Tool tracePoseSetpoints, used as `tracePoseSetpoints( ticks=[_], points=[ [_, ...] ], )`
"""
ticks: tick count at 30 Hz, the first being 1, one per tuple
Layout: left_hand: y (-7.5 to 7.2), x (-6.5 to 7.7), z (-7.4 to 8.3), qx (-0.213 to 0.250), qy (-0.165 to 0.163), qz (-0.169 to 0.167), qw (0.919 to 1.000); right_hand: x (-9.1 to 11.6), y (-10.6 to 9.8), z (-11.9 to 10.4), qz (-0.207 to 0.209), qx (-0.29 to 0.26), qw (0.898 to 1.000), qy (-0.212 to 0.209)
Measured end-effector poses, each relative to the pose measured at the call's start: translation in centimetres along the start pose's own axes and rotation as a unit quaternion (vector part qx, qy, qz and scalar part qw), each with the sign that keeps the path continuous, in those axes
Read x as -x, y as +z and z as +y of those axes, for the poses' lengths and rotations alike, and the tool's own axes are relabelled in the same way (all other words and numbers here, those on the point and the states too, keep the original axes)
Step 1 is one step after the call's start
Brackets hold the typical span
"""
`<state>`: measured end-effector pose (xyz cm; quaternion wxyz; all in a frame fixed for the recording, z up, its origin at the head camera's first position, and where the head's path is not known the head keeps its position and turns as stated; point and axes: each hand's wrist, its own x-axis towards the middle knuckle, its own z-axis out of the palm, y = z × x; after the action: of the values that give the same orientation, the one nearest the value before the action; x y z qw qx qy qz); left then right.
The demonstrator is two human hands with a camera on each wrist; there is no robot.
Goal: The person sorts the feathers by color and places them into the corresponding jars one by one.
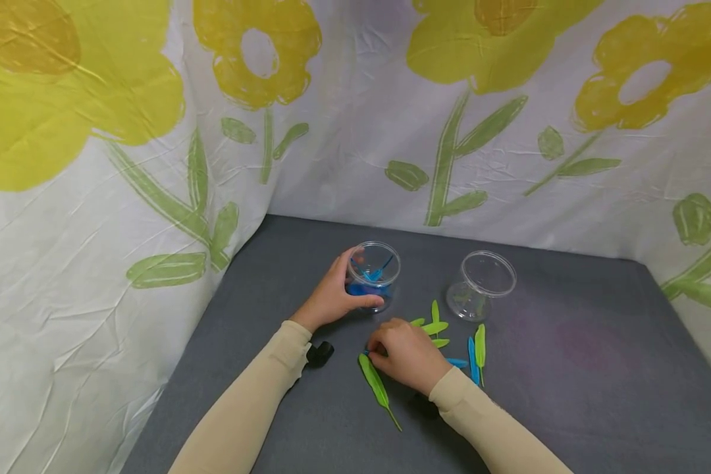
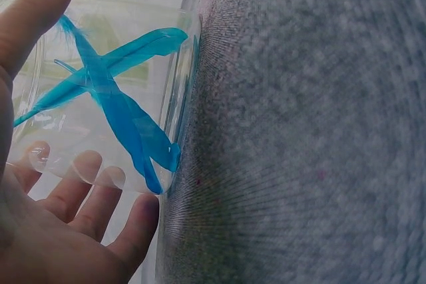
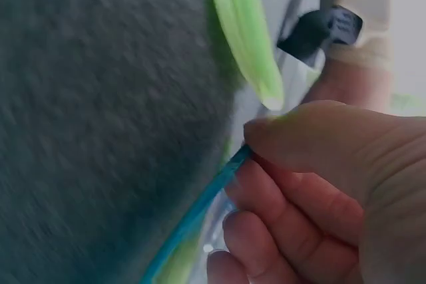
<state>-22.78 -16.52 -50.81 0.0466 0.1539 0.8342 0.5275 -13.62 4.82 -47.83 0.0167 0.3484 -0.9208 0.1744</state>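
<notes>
My left hand [image 1: 334,294] grips a clear plastic cup [image 1: 396,280] standing on the table, thumb on the near side and fingers around the far wall. Inside it lie several blue feathers [image 2: 123,108], some crossing each other in the left wrist view. Low over the table, my right hand [image 1: 411,352] pinches a blue feather [image 3: 200,197] between thumb and fingertips; the head view hides most of it. A green feather [image 1: 376,383] lies just in front of that hand. Beyond and beside the hand are more green feathers [image 1: 435,328] and loose blue feathers [image 1: 473,359].
A second clear cup [image 1: 488,291] stands at the back right of the grey table [image 1: 569,408]. White cloth with printed yellow flowers [image 1: 343,131] hangs behind and at the sides. A black wrist device [image 1: 320,354] sits by the left cuff.
</notes>
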Motion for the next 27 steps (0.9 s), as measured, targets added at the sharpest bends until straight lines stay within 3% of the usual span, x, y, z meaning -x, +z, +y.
tracePoseSetpoints(
  ticks=[10, 16, 27],
  points=[
    [0.1, 0.1, 0.2, -0.004, -0.002, 0.001, 1.0, 0.1, -2.9, 0.6, 0.06, -0.045, 0.996, 0.05],
    [0.0, 0.1, 0.3, -0.002, 0.001, 0.003, 1.0, -0.3, -4.9, 1.1, 0.107, -0.098, 0.987, 0.062],
    [0.2, 0.1, 0.1, 0.012, -0.002, 0.001, 0.9999, -1.7, -8.0, 2.0, 0.198, -0.13, 0.969, 0.063]
  ],
)
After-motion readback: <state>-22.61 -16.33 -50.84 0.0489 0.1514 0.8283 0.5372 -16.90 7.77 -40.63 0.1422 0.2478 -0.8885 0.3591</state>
